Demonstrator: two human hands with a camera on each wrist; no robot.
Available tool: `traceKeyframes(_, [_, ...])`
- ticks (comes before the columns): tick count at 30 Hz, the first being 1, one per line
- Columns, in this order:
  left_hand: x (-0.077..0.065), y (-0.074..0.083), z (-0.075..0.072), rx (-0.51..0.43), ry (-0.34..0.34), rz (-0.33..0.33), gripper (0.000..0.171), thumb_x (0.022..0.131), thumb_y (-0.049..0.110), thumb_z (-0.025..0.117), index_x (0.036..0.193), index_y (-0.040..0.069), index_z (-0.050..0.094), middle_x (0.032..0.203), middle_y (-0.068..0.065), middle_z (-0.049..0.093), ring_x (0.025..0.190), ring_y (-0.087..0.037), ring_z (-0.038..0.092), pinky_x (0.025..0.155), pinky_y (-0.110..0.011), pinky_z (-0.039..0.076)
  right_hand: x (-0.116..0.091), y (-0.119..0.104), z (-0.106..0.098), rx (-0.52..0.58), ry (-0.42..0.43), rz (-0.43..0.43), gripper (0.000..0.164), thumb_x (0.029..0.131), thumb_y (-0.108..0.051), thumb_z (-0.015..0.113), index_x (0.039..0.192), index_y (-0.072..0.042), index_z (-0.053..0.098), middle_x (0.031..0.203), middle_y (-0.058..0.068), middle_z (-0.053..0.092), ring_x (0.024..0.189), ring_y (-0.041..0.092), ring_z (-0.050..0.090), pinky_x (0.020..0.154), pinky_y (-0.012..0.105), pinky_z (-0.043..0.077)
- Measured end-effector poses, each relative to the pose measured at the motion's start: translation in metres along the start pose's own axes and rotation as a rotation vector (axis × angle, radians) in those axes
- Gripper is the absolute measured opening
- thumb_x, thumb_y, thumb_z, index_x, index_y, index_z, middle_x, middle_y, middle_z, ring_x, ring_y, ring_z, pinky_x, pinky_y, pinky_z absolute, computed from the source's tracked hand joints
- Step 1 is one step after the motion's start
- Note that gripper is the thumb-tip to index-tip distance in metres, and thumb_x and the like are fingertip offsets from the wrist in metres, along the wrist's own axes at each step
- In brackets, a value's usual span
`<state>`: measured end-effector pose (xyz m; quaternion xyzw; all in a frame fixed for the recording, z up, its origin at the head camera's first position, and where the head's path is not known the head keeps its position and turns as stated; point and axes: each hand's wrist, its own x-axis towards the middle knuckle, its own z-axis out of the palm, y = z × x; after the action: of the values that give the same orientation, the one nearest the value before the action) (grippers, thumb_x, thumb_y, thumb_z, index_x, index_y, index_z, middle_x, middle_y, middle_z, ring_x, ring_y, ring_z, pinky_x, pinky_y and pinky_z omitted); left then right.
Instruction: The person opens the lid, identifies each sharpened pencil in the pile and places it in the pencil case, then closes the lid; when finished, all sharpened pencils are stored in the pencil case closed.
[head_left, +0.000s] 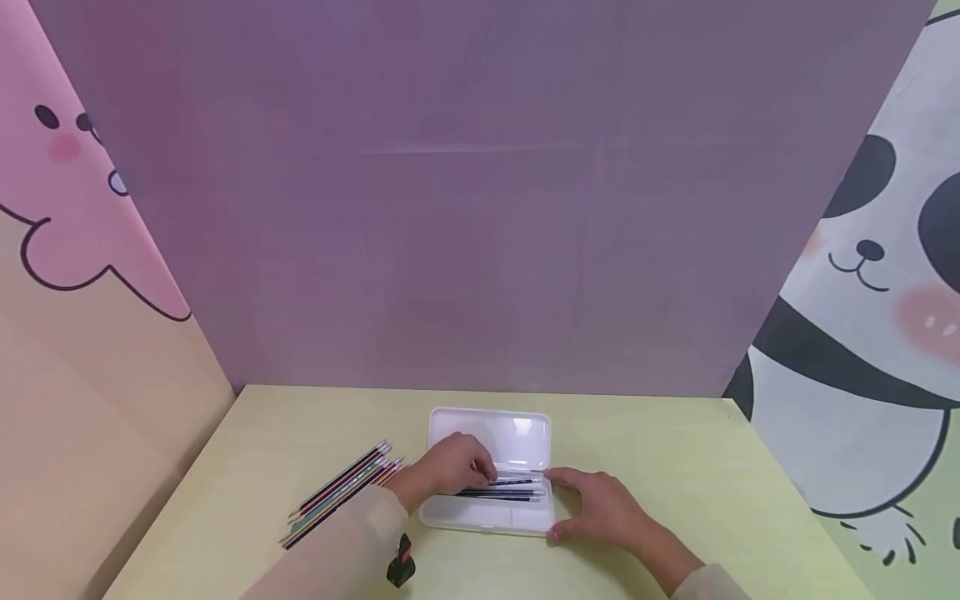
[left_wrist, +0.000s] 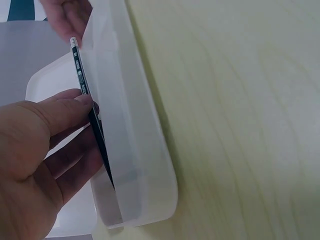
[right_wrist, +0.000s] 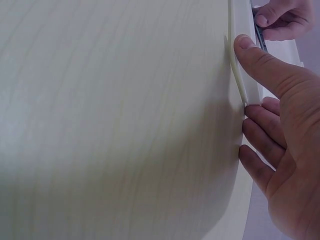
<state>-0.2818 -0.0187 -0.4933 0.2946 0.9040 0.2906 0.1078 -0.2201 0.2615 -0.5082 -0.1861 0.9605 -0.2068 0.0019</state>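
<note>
Two hands show: one left hand (head_left: 457,463) and one right hand (head_left: 604,508), with two sleeves (head_left: 333,542). There is one pencil case (head_left: 528,518) with one lid (head_left: 513,440). The left hand has one pencil (left_wrist: 81,72); at least two more dark pencils (head_left: 510,492) lie in the case. One bundle of pencils (head_left: 348,490) shows at least five, overlapping too much for an exact count, on one bench (head_left: 675,450). Two cartoon figures appear: one panda (head_left: 847,442) and one pink figure (head_left: 75,208).

Crowded left, open right

Pencils (head_left: 337,495) and the left arm (head_left: 341,546) obstruct the left side of the case (head_left: 487,528). The open lid (head_left: 521,446) takes up its far side, the right hand (head_left: 606,507) its right end. Room lies on the table (head_left: 738,496) nearward, between arm and hand, and farther right.
</note>
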Motion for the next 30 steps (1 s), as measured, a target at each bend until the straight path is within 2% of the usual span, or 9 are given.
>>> traceKeyframes(6, [-0.0042, 0.0065, 0.0017, 0.079, 0.011, -0.007, 0.013, 0.086, 0.006, 0.08, 0.089, 0.019, 0.083, 0.082, 0.011, 0.073, 0.077, -0.001, 0.057, 0.078, -0.022, 0.05, -0.0001, 0.0006, 0.0011, -0.01, 0.01, -0.008, 0.086, 0.057, -0.055, 0.095, 0.131, -0.022, 0.068, 0.124, 0.001, 0.073, 0.107, 0.026, 0.069, 0.092, 0.048, 0.053])
traceKeyframes(11, [-0.0047, 0.0044, 0.0059, 0.125, 0.041, 0.02, 0.01, 0.086, 0.008, 0.081, 0.088, 0.018, 0.082, 0.082, 0.011, 0.074, 0.076, -0.001, 0.056, 0.077, -0.021, 0.05, 0.0002, 0.0005, 0.0019, -0.004, 0.005, 0.0, 0.087, 0.057, -0.056, 0.095, 0.132, -0.022, 0.068, 0.125, 0.001, 0.073, 0.107, 0.026, 0.069, 0.093, 0.049, 0.053])
traceKeyframes(14, [-0.0057, 0.0051, 0.0075, 0.138, 0.043, 0.01, 0.008, 0.087, 0.011, 0.081, 0.088, 0.019, 0.082, 0.08, 0.013, 0.072, 0.075, -0.002, 0.055, 0.076, -0.02, 0.049, 0.0, 0.0001, 0.0016, 0.007, -0.005, 0.013, 0.086, 0.057, -0.055, 0.095, 0.132, -0.023, 0.068, 0.126, 0.001, 0.072, 0.109, 0.027, 0.068, 0.095, 0.051, 0.052])
traceKeyframes(21, [-0.0068, 0.0045, 0.0073, 0.136, 0.032, -0.002, 0.008, 0.088, 0.011, 0.08, 0.09, 0.018, 0.082, 0.081, 0.014, 0.07, 0.076, -0.003, 0.055, 0.076, -0.02, 0.05, 0.0002, 0.0002, 0.002, 0.021, -0.013, 0.032, 0.086, 0.057, -0.054, 0.095, 0.133, -0.023, 0.068, 0.129, 0.001, 0.071, 0.112, 0.028, 0.067, 0.097, 0.053, 0.051])
traceKeyframes(30, [-0.0085, 0.0038, 0.0039, 0.07, 0.023, -0.024, 0.006, 0.088, 0.012, 0.08, 0.091, 0.017, 0.082, 0.08, 0.013, 0.07, 0.074, -0.003, 0.056, 0.073, -0.019, 0.05, 0.0008, -0.0004, 0.002, 0.025, -0.009, 0.025, 0.085, 0.058, -0.053, 0.095, 0.132, -0.023, 0.068, 0.127, 0.001, 0.071, 0.11, 0.027, 0.066, 0.096, 0.052, 0.051])
